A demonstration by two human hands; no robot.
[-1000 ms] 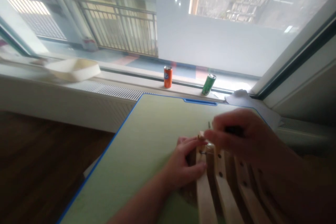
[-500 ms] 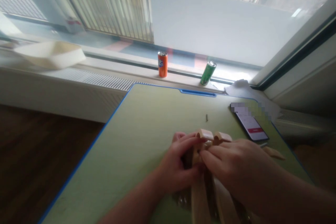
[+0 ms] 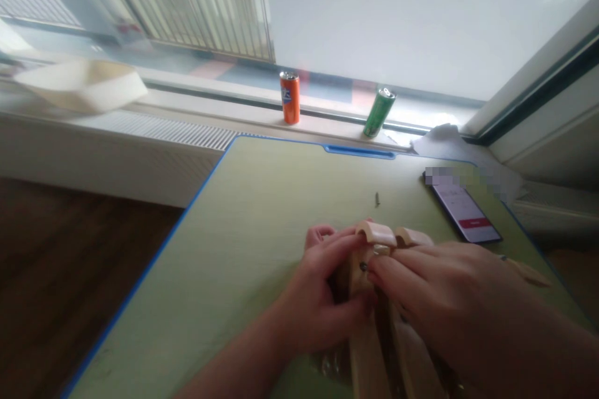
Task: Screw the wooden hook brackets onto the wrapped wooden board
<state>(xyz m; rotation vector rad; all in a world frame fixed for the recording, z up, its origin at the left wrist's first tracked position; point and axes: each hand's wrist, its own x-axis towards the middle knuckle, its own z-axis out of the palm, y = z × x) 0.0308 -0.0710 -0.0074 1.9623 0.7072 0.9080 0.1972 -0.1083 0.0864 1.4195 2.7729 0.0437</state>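
Note:
A pale wooden slatted piece (image 3: pixel 374 234) with rounded ends lies on the green table (image 3: pixel 253 224) in front of me. My left hand (image 3: pixel 321 296) grips its leftmost slat from the left side, thumb and fingers wrapped round it. My right hand (image 3: pixel 433 299) lies over the slats from the right, its fingertips pinched at a small dark screw (image 3: pixel 363 267) set in the slat. Most of the slats are hidden under my hands. A second small screw (image 3: pixel 377 199) lies loose on the table farther back.
A phone (image 3: pixel 463 212) with a lit screen lies at the table's right. An orange can (image 3: pixel 289 97) and a tilted green can (image 3: pixel 379 113) stand on the window sill, with a white tray (image 3: pixel 79 84) at the far left. Brown floor is left of the table.
My right hand came down from above the slats onto them and now pinches at the screw. The view tilted down, bringing the phone into sight. My left hand kept its grip.

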